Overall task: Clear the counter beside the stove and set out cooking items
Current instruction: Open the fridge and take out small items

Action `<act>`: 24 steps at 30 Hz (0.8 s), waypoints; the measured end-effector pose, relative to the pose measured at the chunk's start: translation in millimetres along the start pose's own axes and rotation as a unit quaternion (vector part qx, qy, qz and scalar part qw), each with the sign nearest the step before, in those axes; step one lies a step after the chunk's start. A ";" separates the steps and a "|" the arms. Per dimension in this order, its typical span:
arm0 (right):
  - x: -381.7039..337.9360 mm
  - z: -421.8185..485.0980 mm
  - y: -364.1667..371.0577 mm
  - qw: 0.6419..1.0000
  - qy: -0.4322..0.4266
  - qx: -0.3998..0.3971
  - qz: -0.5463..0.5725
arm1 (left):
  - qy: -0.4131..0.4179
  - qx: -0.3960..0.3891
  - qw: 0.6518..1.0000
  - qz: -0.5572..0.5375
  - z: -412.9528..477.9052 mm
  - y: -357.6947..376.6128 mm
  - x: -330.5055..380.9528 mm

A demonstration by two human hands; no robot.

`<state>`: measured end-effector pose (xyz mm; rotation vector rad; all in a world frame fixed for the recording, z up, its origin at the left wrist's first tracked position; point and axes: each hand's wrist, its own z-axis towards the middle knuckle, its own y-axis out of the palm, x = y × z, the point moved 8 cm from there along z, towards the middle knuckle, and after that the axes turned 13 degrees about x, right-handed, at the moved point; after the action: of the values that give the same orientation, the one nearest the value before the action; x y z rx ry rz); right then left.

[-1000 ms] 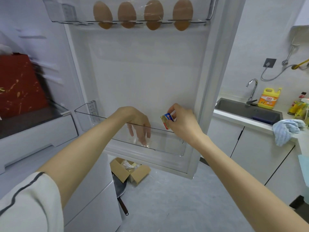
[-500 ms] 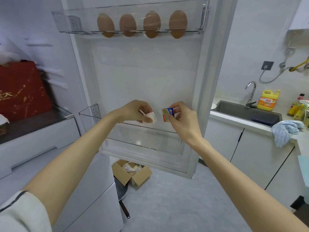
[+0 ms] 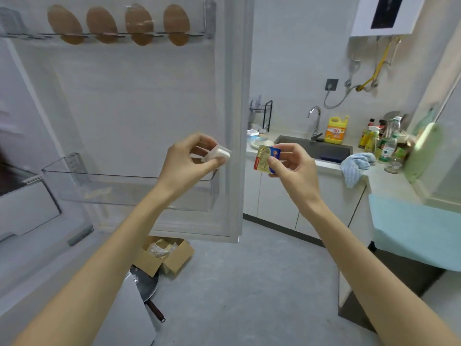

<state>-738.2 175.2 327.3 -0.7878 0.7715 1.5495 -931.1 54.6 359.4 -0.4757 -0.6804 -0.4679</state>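
Both hands have lifted clear of the clear plastic fridge-door shelf (image 3: 129, 188) and swung right, toward the sink counter (image 3: 389, 178). Fingers of the left hand (image 3: 185, 162) pinch a small white wrapped block (image 3: 218, 154); the right hand (image 3: 290, 166) grips a small blue, red and gold foil packet (image 3: 266, 159). Both items seem collected, ready to carry to the counter.

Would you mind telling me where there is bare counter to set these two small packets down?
The counter is bare between the blue cloth and the light blue sheet. The lower door shelf also looks empty. It is crowded among the bottles right of the sink, and by the dishes left of it.
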 end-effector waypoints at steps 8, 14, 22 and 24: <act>33.8 -13.0 -138.9 0.989 0.057 0.096 -0.095 | 0.033 -0.133 0.988 -0.072 -45.0 131.6 42.4; 44.2 -56.0 -259.5 0.957 0.098 0.200 -0.183 | 0.064 -0.259 0.953 -0.141 -100.8 237.1 85.3; 23.3 -151.3 -390.0 0.881 0.161 0.376 -0.239 | 0.102 -0.400 0.881 -0.233 -186.9 341.6 150.7; 13.3 -178.2 -412.1 0.861 0.172 0.410 -0.248 | 0.116 -0.425 0.859 -0.259 -211.0 356.9 171.1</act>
<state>-318.9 78.7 198.4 -0.5427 1.2521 0.5111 -516.6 178.1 240.4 -1.0554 -0.3231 -1.3415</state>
